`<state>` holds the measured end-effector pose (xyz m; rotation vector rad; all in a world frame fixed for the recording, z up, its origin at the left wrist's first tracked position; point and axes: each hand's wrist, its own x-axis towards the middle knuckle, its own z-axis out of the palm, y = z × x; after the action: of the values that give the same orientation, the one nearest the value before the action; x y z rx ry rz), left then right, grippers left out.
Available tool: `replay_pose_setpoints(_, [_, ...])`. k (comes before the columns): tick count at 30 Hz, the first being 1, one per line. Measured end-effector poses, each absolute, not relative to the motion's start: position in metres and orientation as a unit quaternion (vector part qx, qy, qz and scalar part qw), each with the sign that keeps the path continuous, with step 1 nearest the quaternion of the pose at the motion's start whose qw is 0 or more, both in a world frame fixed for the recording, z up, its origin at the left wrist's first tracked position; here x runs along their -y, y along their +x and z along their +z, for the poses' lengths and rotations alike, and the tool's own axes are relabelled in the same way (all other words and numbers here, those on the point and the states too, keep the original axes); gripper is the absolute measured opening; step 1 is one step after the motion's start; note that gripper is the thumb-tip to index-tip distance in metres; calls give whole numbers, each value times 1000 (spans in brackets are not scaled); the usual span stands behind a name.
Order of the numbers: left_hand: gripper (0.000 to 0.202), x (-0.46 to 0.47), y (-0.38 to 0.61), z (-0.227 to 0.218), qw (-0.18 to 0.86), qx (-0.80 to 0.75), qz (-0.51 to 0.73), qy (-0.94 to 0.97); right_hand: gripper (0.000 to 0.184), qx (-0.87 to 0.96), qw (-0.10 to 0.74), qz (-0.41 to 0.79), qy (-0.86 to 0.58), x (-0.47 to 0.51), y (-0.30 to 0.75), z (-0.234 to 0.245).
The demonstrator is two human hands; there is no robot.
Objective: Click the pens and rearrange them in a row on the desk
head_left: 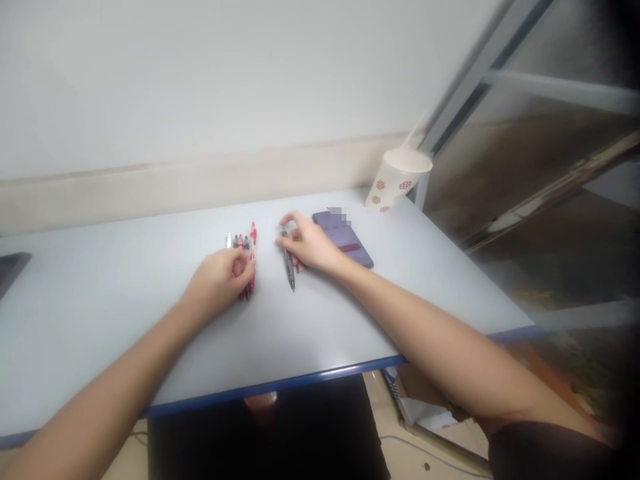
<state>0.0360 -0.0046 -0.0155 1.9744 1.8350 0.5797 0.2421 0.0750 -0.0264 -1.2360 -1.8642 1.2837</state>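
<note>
**A:** Report from the nine o'clock side across, please.

**B:** Item one is a dark slab point(10, 267) at the nine o'clock edge of the table point(100, 320), with nothing touching it. Item two is the left hand point(220, 280), clenched round a bundle of pens point(246, 241). The bundle lies near the table's centre with its top ends pointing to twelve o'clock. A red pen is outermost on the three o'clock side.

**A:** And the other hand?

**B:** The right hand point(307, 245) sits near the left at three o'clock. Its fingertips pinch the upper end of a single dark pen point(291, 275), whose tip points to six o'clock. I cannot tell whether the tip touches the table. A narrow strip of bare table separates the bundle from the dark pen.

**A:** What surrounds them?

**B:** A phone point(350, 241) lies flat just beside the right hand at three o'clock. A paper cup point(397, 180) with a straw point(415, 133) stands at one o'clock, at the far corner, and looks tilted.

**A:** Any handling notes?

**B:** These are my judgement only:
1. Rest the left fist on the table so that no pen slips out of the bundle.
2. Grip the dark pen nearer its middle, because a pinch at one end lets the free end swing.
3. Make any move low over the table.
4. Hold the right wrist clear of the phone and well away from the cup, which looks easy to tip.
</note>
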Motion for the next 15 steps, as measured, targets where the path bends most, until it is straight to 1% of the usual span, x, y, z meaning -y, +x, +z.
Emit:
replay_pose_setpoints(8, [29,5,37,-15,212,-654,210,695,29,687,284,474,-472,-73,241,-27])
replay_pose_setpoints(15, [29,4,37,-18,216,-649,222,695,18,703,296,456,-459,-75,242,-33])
